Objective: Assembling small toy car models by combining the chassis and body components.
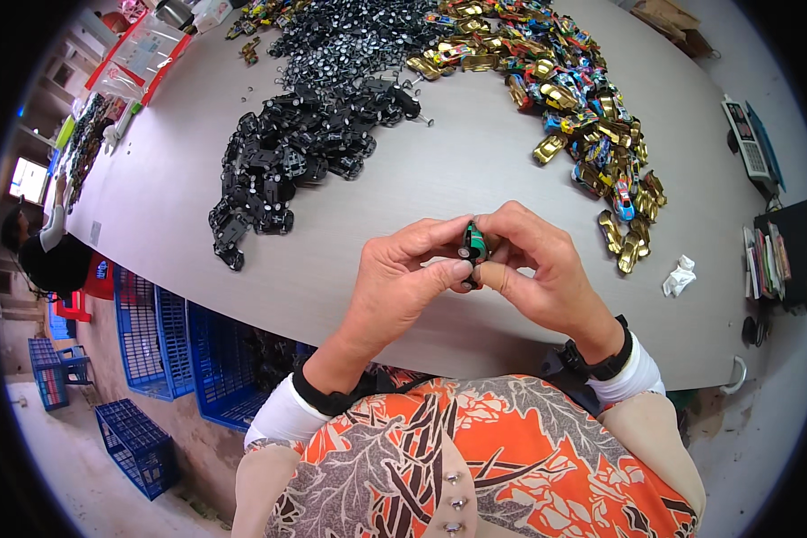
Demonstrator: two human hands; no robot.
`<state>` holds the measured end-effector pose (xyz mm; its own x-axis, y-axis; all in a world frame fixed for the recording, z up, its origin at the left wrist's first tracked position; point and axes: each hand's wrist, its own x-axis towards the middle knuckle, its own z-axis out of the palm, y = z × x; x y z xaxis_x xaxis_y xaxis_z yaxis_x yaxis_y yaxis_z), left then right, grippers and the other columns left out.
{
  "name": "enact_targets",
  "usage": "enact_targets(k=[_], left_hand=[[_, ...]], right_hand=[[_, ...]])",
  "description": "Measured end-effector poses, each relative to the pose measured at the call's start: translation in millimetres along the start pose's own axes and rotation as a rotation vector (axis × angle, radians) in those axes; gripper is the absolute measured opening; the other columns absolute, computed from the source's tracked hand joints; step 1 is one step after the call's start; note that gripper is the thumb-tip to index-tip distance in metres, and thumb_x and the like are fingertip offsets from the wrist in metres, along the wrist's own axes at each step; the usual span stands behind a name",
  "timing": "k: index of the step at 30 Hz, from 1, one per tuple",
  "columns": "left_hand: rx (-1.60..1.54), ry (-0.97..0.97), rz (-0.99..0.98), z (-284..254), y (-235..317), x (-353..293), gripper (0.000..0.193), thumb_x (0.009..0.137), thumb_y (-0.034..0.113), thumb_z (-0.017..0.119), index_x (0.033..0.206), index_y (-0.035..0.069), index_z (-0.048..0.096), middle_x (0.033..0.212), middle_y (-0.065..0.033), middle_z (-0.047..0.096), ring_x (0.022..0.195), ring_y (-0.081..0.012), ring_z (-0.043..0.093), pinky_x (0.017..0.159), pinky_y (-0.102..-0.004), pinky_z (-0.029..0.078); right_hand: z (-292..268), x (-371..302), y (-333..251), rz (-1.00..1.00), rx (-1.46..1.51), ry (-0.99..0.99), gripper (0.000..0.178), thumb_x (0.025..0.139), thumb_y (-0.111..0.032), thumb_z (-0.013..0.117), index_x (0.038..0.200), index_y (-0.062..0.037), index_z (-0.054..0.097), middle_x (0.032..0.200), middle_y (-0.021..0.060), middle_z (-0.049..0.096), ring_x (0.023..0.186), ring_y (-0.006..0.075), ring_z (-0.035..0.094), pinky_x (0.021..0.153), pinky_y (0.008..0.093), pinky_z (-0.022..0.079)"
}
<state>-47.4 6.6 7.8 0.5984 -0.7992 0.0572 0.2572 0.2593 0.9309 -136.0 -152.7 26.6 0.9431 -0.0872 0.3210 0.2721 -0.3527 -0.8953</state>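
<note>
Between the fingertips of both hands is a small green toy car (475, 243) with dark wheels, held above the near part of the table (421, 336). My left hand (402, 278) pinches it from the left, thumb and fingers closed. From the right, the thumb and fingers of my right hand (541, 269) close on the same car. Fingers cover parts of it. Ahead to the left lies a heap of black toy car chassis (287, 148). A curved pile of gold and coloured toy car bodies (592, 134) spreads to the right.
Wheel-and-axle sets (350, 40) are heaped at the back. A crumpled tissue (680, 275) lies at right, near a scale (749, 143) and some booklets (767, 260). Blue crates (215, 363) stand below the left table edge. Another person (49, 251) is at far left.
</note>
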Motion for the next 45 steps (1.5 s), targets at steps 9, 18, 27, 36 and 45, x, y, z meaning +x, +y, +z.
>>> enact_targets(k=[9, 18, 27, 36, 45], left_hand=[[0.327, -0.003, 0.143, 9.0, -3.1, -5.0, 0.034, 0.088, -0.004, 0.049, 0.120, 0.003, 0.056, 0.109, -0.0081, 0.057, 0.075, -0.0101, 0.055, 0.066, -0.0224, 0.048], [0.093, -0.044, -0.141, -2.4, -5.5, -9.7, 0.031, 0.084, -0.004, 0.056, 0.115, -0.002, 0.057, 0.103, -0.0095, 0.059, 0.078, -0.0120, 0.057, 0.071, -0.0241, 0.050], [-0.327, -0.214, -0.497, -7.0, -9.6, 3.1, 0.031, 0.078, 0.009, 0.067, 0.104, 0.002, 0.053, 0.085, -0.0023, 0.056, 0.069, -0.0112, 0.057, 0.062, -0.0242, 0.050], [0.540, -0.101, -0.121, -4.9, -9.2, -6.2, 0.021, 0.075, 0.005, 0.062, 0.096, 0.001, 0.057, 0.077, -0.0015, 0.058, 0.069, -0.0087, 0.052, 0.063, -0.0245, 0.044], [0.776, 0.044, 0.087, 5.8, -35.1, -18.2, 0.019, 0.071, 0.001, 0.057, 0.089, 0.000, 0.051, 0.074, -0.0173, 0.054, 0.069, -0.0351, 0.055, 0.062, -0.0403, 0.043]], right_hand=[[4.1, -3.0, 7.5, 0.039, 0.034, 0.067, 0.020, 0.075, 0.003, 0.067, 0.094, -0.0008, 0.061, 0.080, 0.0047, 0.053, 0.062, 0.0096, 0.051, 0.053, 0.0230, 0.041], [-0.7, -6.7, 3.0, -0.079, 0.020, 0.048, 0.023, 0.072, 0.006, 0.063, 0.093, -0.0006, 0.057, 0.093, 0.0056, 0.051, 0.063, 0.0076, 0.050, 0.054, 0.0208, 0.044], [-12.2, -11.1, 1.3, -0.030, 0.258, -0.102, 0.032, 0.075, 0.005, 0.063, 0.105, -0.0010, 0.053, 0.097, 0.0063, 0.052, 0.073, 0.0094, 0.054, 0.060, 0.0228, 0.047], [-14.8, -11.4, 7.0, 0.428, 0.305, -0.153, 0.007, 0.077, 0.003, 0.058, 0.081, -0.0008, 0.054, 0.073, 0.0005, 0.052, 0.066, 0.0056, 0.052, 0.054, 0.0198, 0.042], [12.4, -30.1, 35.7, 0.228, 0.099, -0.076, 0.012, 0.070, 0.010, 0.050, 0.073, -0.0019, 0.049, 0.065, -0.0015, 0.043, 0.056, 0.0037, 0.039, 0.049, 0.0194, 0.031]])
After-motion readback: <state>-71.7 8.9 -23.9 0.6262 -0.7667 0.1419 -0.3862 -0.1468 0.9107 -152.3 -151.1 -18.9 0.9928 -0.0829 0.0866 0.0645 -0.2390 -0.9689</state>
